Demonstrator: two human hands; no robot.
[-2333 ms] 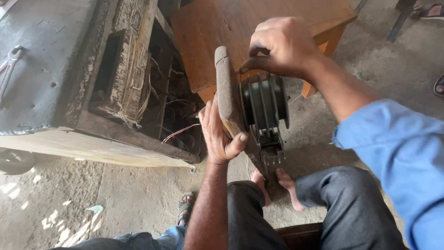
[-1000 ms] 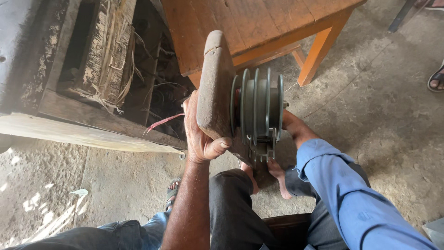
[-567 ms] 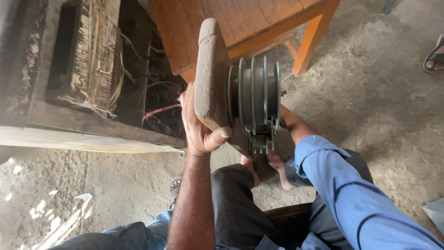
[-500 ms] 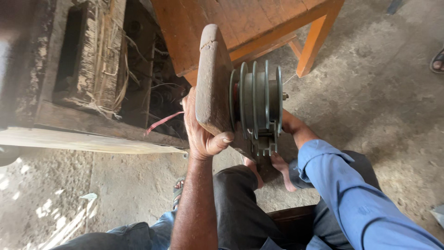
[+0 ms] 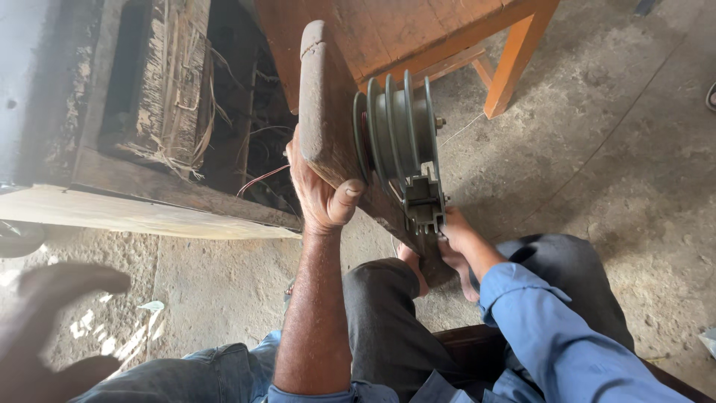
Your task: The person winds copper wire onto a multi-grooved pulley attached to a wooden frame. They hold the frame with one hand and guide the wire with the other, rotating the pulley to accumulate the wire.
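A dark wooden machine frame (image 5: 149, 112), stuffed with dry fibres and loose wires, fills the view from nine to eleven o'clock. At one o'clock stands an orange wooden bench (image 5: 418, 37) on a concrete floor (image 5: 611, 149). At the centre a thick wooden board (image 5: 322, 112) stands on edge, its lower end down between the person's bare feet. Bolted to its right face is a grey grooved pulley (image 5: 395, 130) with a metal bracket (image 5: 424, 201) below it. The board looks stiff and, with that iron on it, probably heavy and lopsided; its bare edges look like the safest grip. The left hand (image 5: 317, 190) is wrapped around the board's edge, thumb pressed on the front. The right hand (image 5: 456, 237), at five o'clock, sits under the bracket; its fingers are hidden, so I cannot tell how it grips. A blurred hand (image 5: 52, 313) shows at eight o'clock.
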